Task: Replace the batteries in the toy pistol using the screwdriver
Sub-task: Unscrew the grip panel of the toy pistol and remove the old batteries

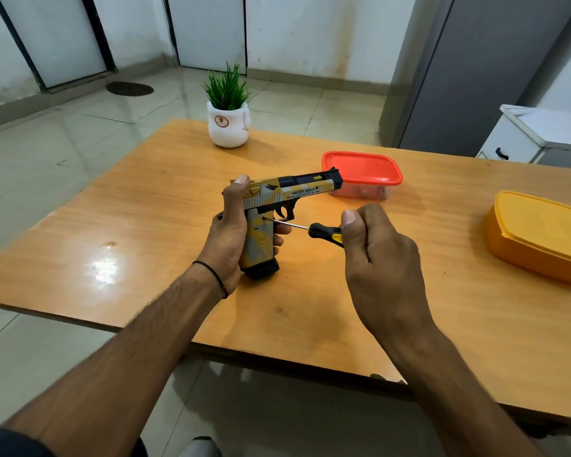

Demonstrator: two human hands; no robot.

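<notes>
Orange wood-grain tabletop (139, 225), seen from above, carried all the items. At its right edge lay a closed yellow container (538, 235). Farther back stood a clear container with a red lid (363, 169); its contents were too blurred to identify. A green plant in a white pot (228, 127) stood near the far edge.

The left hand (228, 239), with a thin black band (211, 275) at the wrist, held the toy pistol (284, 194) upright over the middle of the tabletop. The muzzle pointed right, toward the red-lidded container. The left fingers (282, 229) were curled round the front of the grip, and the thumb was raised against the rear of the slide. Whether the base of the grip rested on the tabletop could not be told.

The right hand (376, 252) gripped the black-and-yellow screwdriver (322, 232). Its fingers were curled tight about the rear of the handle, which they hid, and the thumb lay along the top. The shaft ran leftward and slightly up. Its tip met the side of the pistol grip near the top, just behind the trigger guard.
</notes>
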